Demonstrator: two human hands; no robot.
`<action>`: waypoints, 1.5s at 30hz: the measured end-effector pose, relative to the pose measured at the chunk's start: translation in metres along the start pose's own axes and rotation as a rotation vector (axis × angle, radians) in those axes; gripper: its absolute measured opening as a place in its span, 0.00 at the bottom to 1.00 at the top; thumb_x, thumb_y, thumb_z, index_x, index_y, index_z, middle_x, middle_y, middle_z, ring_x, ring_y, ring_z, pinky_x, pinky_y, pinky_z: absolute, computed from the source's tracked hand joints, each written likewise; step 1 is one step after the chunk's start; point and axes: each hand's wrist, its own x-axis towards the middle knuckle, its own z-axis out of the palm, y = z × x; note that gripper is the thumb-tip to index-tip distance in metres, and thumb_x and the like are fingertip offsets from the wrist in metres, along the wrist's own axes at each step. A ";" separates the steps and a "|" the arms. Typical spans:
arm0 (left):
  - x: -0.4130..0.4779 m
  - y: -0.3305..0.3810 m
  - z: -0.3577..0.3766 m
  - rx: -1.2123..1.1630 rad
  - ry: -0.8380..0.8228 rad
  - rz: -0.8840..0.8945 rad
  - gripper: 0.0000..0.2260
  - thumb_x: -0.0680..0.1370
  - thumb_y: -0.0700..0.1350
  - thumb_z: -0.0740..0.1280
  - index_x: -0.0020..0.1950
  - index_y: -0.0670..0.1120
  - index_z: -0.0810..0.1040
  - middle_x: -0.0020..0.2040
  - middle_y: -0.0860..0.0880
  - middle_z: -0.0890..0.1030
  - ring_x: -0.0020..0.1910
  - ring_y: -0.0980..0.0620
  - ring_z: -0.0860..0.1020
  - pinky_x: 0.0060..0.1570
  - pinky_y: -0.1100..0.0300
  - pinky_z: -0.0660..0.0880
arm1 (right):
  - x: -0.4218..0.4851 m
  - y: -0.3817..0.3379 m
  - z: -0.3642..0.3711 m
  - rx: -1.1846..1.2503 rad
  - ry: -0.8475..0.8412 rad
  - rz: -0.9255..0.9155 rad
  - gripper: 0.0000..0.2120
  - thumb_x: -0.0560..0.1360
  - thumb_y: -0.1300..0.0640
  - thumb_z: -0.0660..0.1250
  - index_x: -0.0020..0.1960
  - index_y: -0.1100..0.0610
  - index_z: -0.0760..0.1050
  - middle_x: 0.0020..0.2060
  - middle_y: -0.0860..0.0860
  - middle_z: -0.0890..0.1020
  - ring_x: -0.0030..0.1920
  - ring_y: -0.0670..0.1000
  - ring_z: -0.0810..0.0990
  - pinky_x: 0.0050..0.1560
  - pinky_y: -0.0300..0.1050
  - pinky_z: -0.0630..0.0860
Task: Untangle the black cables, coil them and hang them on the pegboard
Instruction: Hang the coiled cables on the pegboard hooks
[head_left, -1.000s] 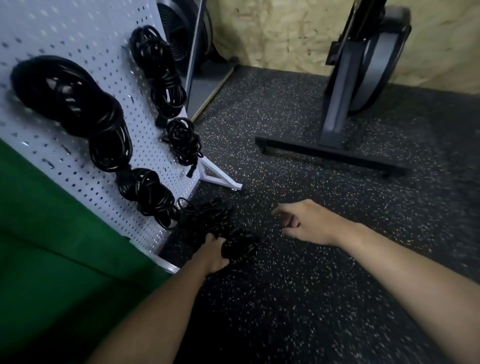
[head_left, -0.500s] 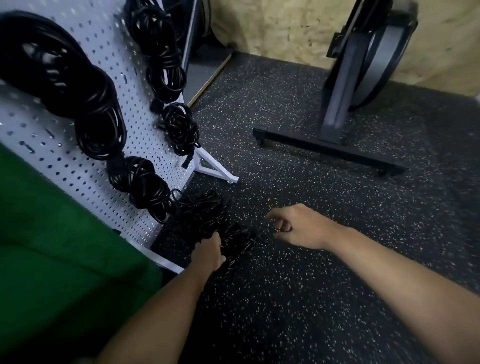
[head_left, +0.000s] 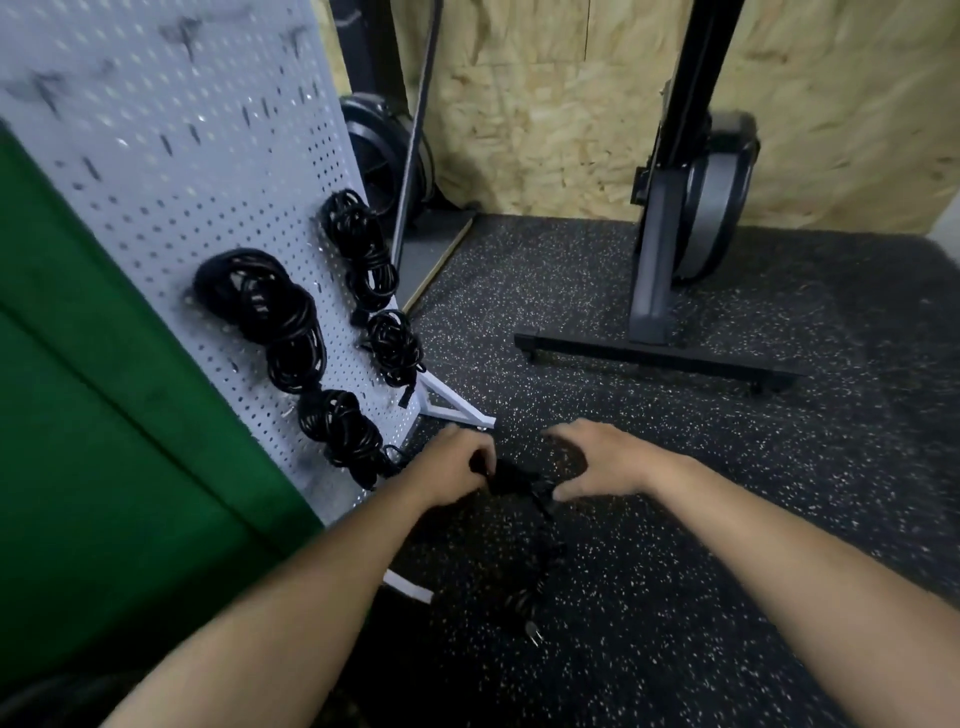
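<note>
Both hands are meeting low over the speckled black floor (head_left: 675, 519), just in front of the white pegboard (head_left: 208, 171). The left hand (head_left: 452, 465) is curling its grip closed around one end of a black cable bundle (head_left: 511, 475), and the right hand (head_left: 597, 460) is pinching the other end between thumb and fingers, palm arched above it. A loose tail of the same cable is hanging down from between the hands and ending in a pronged plug (head_left: 532, 631) near the floor. Four coiled black cables are already hanging on the lower part of the pegboard (head_left: 280, 317), which is standing on a white foot (head_left: 457, 410). A green panel (head_left: 78, 415) is filling the left side, and a dark machine stand (head_left: 654, 353) is sitting further back against the chipboard wall (head_left: 545, 104).
</note>
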 end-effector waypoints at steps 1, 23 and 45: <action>-0.005 0.011 -0.021 0.002 0.033 0.034 0.17 0.72 0.38 0.76 0.40 0.61 0.77 0.53 0.51 0.78 0.55 0.51 0.77 0.64 0.50 0.75 | -0.003 -0.004 -0.002 0.040 0.000 -0.005 0.45 0.73 0.42 0.78 0.83 0.47 0.58 0.78 0.49 0.66 0.77 0.54 0.65 0.77 0.52 0.64; -0.163 0.086 -0.301 0.265 0.768 0.038 0.22 0.79 0.35 0.65 0.73 0.47 0.74 0.69 0.49 0.73 0.67 0.52 0.73 0.69 0.54 0.72 | -0.005 -0.186 -0.089 0.760 0.614 -0.465 0.25 0.80 0.41 0.69 0.72 0.49 0.70 0.60 0.48 0.81 0.58 0.50 0.79 0.57 0.50 0.74; -0.171 0.076 -0.412 0.341 0.470 -0.362 0.21 0.81 0.34 0.60 0.74 0.41 0.76 0.72 0.45 0.78 0.66 0.45 0.78 0.61 0.55 0.75 | 0.026 -0.326 -0.110 0.896 0.844 -0.687 0.21 0.80 0.53 0.72 0.70 0.57 0.73 0.50 0.35 0.79 0.48 0.24 0.76 0.48 0.22 0.69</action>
